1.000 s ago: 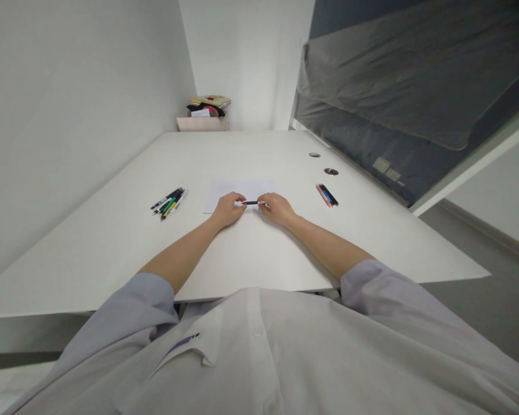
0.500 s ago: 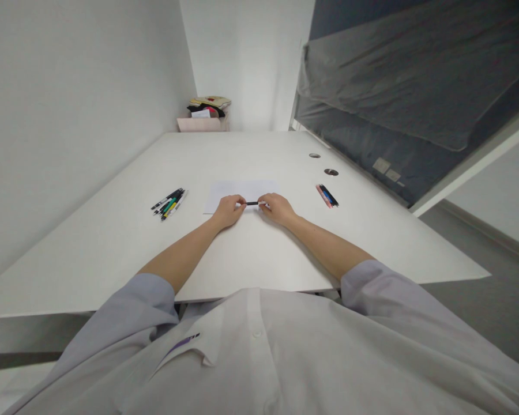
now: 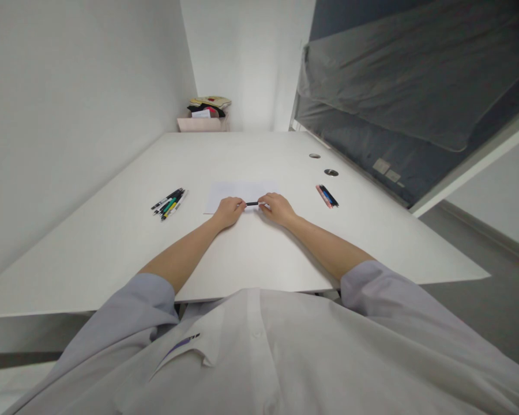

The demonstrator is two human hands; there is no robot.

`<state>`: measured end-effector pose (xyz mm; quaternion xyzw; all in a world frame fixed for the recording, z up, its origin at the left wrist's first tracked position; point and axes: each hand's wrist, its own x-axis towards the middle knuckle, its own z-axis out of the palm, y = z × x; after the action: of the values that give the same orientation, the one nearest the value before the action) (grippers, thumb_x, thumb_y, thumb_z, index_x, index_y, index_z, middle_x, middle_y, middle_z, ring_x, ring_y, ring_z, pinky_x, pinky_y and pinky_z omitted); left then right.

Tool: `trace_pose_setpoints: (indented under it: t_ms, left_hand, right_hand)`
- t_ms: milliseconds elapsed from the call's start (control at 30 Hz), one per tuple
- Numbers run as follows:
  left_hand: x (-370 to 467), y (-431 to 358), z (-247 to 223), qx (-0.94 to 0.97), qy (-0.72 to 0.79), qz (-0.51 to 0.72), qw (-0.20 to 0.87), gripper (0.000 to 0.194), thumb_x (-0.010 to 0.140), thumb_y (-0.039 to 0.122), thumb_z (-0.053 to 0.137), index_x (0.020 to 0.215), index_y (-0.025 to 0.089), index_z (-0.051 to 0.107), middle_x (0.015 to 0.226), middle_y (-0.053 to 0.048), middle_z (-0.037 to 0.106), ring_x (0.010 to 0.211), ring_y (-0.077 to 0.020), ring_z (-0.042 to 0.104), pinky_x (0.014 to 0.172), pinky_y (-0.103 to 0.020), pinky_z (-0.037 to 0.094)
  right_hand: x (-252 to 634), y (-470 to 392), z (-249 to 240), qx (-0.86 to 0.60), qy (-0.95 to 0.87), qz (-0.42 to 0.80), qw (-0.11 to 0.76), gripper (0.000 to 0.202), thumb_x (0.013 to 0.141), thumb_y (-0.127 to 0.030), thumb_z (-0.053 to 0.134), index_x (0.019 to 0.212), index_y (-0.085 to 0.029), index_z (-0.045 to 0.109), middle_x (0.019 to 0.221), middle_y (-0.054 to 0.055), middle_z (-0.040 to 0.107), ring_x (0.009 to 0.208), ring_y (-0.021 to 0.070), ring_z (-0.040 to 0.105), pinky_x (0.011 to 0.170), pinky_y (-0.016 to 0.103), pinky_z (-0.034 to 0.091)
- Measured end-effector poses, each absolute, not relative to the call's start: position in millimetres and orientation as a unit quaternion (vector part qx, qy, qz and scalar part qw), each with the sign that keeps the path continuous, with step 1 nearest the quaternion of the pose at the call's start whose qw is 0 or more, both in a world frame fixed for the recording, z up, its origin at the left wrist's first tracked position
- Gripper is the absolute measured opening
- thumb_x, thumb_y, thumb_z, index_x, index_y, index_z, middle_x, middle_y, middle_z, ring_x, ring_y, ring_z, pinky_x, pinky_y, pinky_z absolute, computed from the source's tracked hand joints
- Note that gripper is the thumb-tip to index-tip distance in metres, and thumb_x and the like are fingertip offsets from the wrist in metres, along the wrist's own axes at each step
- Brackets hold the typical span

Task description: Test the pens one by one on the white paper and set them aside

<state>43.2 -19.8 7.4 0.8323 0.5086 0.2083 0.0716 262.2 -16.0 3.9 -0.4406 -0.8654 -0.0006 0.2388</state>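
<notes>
A dark pen [image 3: 251,203] lies level between my two hands, over the near part of a white sheet of paper [image 3: 229,189]. My left hand [image 3: 229,211] pinches its left end between thumb and fingers. At the other end, my right hand [image 3: 277,208] has its fingers closed on a paler part of the pen. The fingertips cover both ends, so I cannot tell whether a cap is on. Both forearms reach in over the table's front edge.
Several pens [image 3: 170,204] lie in a loose bunch to the left. On the right is a smaller group of pens [image 3: 327,196], pink, blue and black. Two round cable holes [image 3: 331,172] sit near the dark panel [image 3: 372,138]. A box [image 3: 199,124] stands at the far end.
</notes>
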Motion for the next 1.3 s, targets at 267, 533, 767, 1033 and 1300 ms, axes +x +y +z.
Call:
trace_pose_setpoints:
  t_ms: [267, 533, 767, 1033, 1300]
  left_hand:
    - [41.3, -18.5, 5.2, 0.835, 0.494, 0.233, 0.067, 0.029, 0.096, 0.029, 0.045, 0.104, 0.016, 0.070, 0.106, -0.010, 0.074, 0.101, -0.0251, 0.064, 0.097, -0.041, 0.047]
    - [40.6, -18.6, 4.6, 0.837, 0.483, 0.249, 0.059, 0.024, 0.094, 0.027, 0.048, 0.100, 0.018, 0.069, 0.102, -0.008, 0.074, 0.099, -0.0248, 0.064, 0.097, -0.042, 0.046]
    - [34.3, -14.8, 5.7, 0.825, 0.497, 0.269, 0.023, 0.020, 0.092, 0.025, 0.052, 0.103, 0.018, 0.068, 0.106, -0.009, 0.072, 0.104, -0.0256, 0.062, 0.100, -0.043, 0.044]
    - [28.4, -12.7, 4.5, 0.816, 0.518, 0.255, 0.002, 0.017, 0.091, 0.025, 0.054, 0.101, 0.018, 0.067, 0.104, -0.011, 0.071, 0.104, -0.0277, 0.062, 0.098, -0.044, 0.043]
    - [37.1, -22.5, 8.7, 0.824, 0.492, 0.281, -0.015, 0.020, 0.094, 0.027, 0.052, 0.101, 0.016, 0.067, 0.103, -0.013, 0.070, 0.105, -0.0282, 0.060, 0.100, -0.045, 0.040]
  right_hand:
    - [263.1, -15.4, 3.0, -0.438, -0.867, -0.007, 0.239, 0.024, 0.094, -0.019, 0.053, 0.109, -0.017, 0.071, 0.101, 0.011, 0.071, 0.093, 0.0232, 0.060, 0.083, 0.034, 0.039]
    - [261.8, -18.4, 7.7, -0.451, -0.865, -0.008, 0.219, 0.026, 0.095, -0.020, 0.051, 0.111, -0.017, 0.071, 0.103, 0.012, 0.072, 0.095, 0.0240, 0.062, 0.084, 0.034, 0.041]
    - [268.7, -13.7, 8.7, -0.491, -0.818, 0.091, 0.287, 0.022, 0.085, -0.028, 0.063, 0.105, -0.021, 0.070, 0.095, 0.006, 0.073, 0.084, 0.0205, 0.063, 0.075, 0.030, 0.042]
    - [275.7, -4.8, 14.1, -0.397, -0.583, 0.521, 0.481, 0.023, 0.072, -0.039, 0.071, 0.084, -0.020, 0.065, 0.060, -0.002, 0.057, 0.055, 0.0120, 0.047, 0.055, 0.025, 0.035]
    - [274.8, -8.7, 26.3, -0.382, -0.461, 0.613, 0.516, 0.019, 0.079, -0.038, 0.052, 0.082, -0.021, 0.061, 0.059, 0.000, 0.054, 0.058, 0.0154, 0.050, 0.062, 0.029, 0.045]
